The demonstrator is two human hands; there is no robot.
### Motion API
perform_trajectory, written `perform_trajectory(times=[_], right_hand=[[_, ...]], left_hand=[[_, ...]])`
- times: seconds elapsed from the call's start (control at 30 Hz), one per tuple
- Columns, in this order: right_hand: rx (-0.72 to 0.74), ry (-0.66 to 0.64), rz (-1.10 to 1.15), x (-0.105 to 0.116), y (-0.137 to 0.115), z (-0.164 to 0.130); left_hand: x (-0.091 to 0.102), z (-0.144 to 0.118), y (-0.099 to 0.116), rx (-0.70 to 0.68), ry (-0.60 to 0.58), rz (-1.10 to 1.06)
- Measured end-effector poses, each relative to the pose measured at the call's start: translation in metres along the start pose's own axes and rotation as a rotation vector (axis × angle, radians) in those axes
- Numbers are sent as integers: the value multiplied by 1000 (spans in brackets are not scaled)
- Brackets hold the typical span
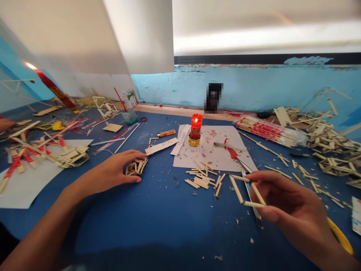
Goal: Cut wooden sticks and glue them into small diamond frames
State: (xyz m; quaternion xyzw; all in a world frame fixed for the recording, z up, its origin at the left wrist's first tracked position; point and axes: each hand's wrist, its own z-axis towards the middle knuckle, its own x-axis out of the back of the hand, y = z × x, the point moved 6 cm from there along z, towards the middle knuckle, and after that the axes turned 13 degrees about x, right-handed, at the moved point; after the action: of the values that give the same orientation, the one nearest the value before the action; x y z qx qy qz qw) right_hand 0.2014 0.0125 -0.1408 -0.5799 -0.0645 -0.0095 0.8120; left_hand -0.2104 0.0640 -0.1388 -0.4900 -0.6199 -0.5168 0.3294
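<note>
My left hand (pixel 122 167) is curved around a small stack of wooden stick frames (pixel 137 166) on the blue table, its thumb on the near side and its fingers on the far side. A square frame of thin wooden sticks (pixel 239 190) is pinched in my right hand (pixel 287 199), raised slightly above the table. Beneath that frame lies a pair of metal tweezers (pixel 255 212). Short cut sticks (pixel 201 180) are scattered between the hands. Behind them a lit red candle (pixel 196 127) stands in a gold base on a stained white sheet (pixel 180 162).
Stick structures crowd the right (pixel 332 139), near a bag of wooden sticks (pixel 270 131). A lighter (pixel 166 133) lies beyond my left hand. At left are a second burning candle (pixel 58 90), yellow scissors (pixel 55 125) and a glass jar (pixel 130 116). Another person's hand (pixel 7 124) shows at the left edge.
</note>
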Motion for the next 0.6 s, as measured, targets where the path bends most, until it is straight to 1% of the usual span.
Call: perform_trajectory(times=[0.07, 0.17, 0.27, 0.4, 0.6], right_hand=[[2, 0, 0, 3, 5, 2], [9, 16, 27, 7, 10, 5], [31, 9, 35, 9, 13, 7], [64, -17, 43, 9, 12, 8], [5, 59, 74, 14, 12, 7]], left_hand=[[-3, 4, -4, -2, 11, -16], [0, 10, -9, 6, 38, -26], [1, 15, -10, 3, 40, -21], [2, 17, -8, 0, 2, -11], [3, 16, 1, 10, -60, 0]])
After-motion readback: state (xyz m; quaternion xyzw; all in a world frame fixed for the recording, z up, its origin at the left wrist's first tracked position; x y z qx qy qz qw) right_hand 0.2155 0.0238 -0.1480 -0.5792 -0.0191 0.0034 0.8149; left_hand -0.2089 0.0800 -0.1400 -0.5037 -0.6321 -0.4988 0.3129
